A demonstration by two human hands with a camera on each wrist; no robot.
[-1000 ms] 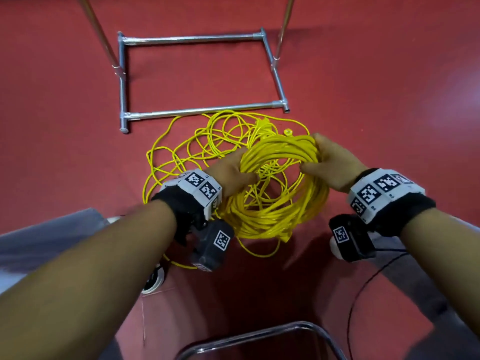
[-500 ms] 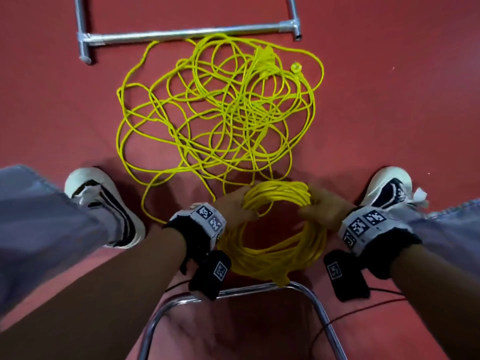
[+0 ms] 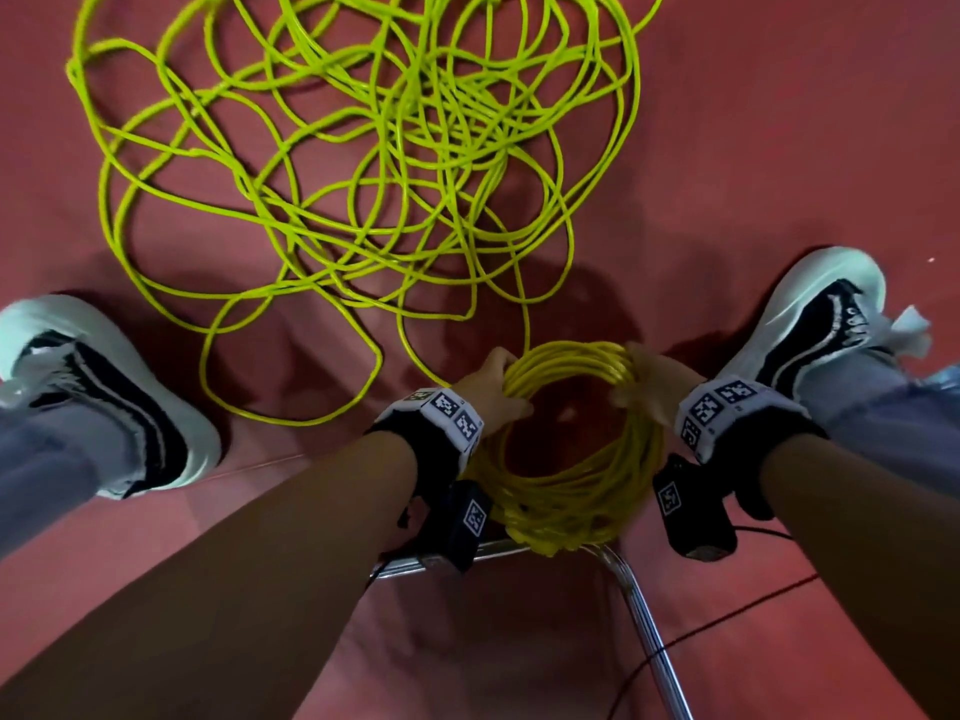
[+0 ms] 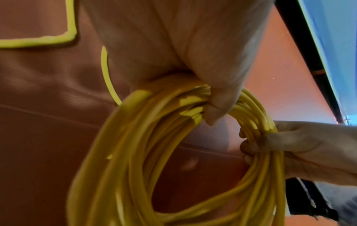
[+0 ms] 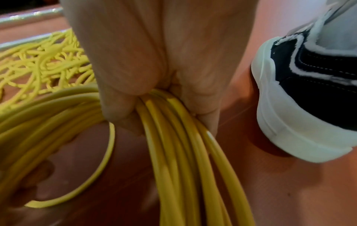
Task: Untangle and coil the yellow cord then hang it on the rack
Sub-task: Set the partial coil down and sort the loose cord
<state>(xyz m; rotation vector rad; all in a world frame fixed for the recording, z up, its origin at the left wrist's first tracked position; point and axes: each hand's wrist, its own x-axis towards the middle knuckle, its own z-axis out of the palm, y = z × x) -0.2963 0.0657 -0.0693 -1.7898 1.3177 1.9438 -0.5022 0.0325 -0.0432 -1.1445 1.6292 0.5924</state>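
The yellow cord (image 3: 571, 444) is part coil, part loose tangle (image 3: 363, 163) on the red floor (image 3: 779, 148) ahead. Feed slack in evenly — same loop size, no twists. The left hand (image 3: 493, 389) and right hand (image 3: 649, 389) each grip opposite sides of the coil, fingers curled round its strands.

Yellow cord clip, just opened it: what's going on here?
A person is coiling a yellow cord. The left hand and right hand each grip opposite sides of the coil, held low between their shoes. Much of the cord is still a loose tangle on the red floor, so coiling is only partly done. No rack is clearly in view.
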